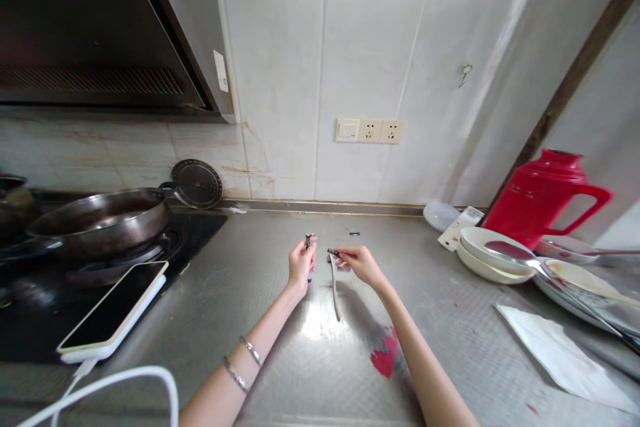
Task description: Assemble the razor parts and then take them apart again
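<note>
My left hand [301,268] is closed round a small dark razor-like object [309,240], held upright with its head above the fingers. To the right, my right hand [357,263] pinches a small dark piece [334,252] between thumb and fingers. A thin grey stick [335,290] slants down from beside that piece; whether the two are joined is too small to tell. Farther back on the metal counter [280,360] lies another small black piece [355,233]. The two hands are apart.
On the left, a pan [105,223] sits on the stove, with a cabled phone [115,307] near its edge. At right stand a red thermos [540,200], stacked bowls [493,267] and a white paper [560,353]. A red patch [385,355] marks the counter.
</note>
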{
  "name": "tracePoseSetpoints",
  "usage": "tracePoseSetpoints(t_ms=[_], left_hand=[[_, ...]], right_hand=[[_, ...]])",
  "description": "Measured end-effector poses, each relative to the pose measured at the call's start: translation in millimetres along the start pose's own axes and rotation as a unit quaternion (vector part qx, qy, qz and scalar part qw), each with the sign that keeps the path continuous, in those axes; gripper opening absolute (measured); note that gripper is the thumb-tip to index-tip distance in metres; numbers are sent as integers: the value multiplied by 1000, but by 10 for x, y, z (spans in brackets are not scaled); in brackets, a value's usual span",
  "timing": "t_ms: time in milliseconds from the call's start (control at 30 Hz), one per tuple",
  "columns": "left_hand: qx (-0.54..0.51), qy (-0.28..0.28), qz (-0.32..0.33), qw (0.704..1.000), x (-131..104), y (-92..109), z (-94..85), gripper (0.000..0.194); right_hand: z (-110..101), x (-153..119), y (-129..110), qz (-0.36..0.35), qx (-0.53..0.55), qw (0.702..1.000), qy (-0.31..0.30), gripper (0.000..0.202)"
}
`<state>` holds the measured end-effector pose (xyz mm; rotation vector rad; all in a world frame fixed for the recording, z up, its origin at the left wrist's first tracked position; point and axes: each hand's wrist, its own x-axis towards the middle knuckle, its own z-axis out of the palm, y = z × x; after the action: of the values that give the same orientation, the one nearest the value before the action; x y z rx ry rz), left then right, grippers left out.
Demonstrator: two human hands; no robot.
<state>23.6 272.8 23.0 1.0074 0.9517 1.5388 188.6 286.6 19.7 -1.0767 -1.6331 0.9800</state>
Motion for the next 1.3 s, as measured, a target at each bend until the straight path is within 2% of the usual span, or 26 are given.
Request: tracePoseSetpoints(t_ms=[200, 333, 467, 600, 767, 1100, 1300], left_hand=[[21, 50, 48, 997, -23, 29, 15, 39], [15, 35, 89, 995, -61, 51, 32, 35], [52, 20, 104, 993, -102, 14, 66, 29], [82, -9, 98, 992, -136, -54, 110, 29], [84, -58, 65, 993, -164, -77, 143, 28], [48, -49, 3, 998, -140, -91, 147, 28], [27, -50, 0, 998, -142, -77, 156, 25]], right_hand=[[9, 36, 49, 16, 4, 1000, 17, 31], [-28, 126, 5, 4, 5, 1000, 10, 26], [-82, 278, -94, -20, -16, 1000, 11, 22], [-97, 371, -187, -62, -45, 997, 3, 22], [-55, 315, -268, -92, -66, 993, 28, 22], [5, 235, -341, -118, -95, 987, 46, 22], [6, 232, -336, -120, -104, 986, 53, 22]])
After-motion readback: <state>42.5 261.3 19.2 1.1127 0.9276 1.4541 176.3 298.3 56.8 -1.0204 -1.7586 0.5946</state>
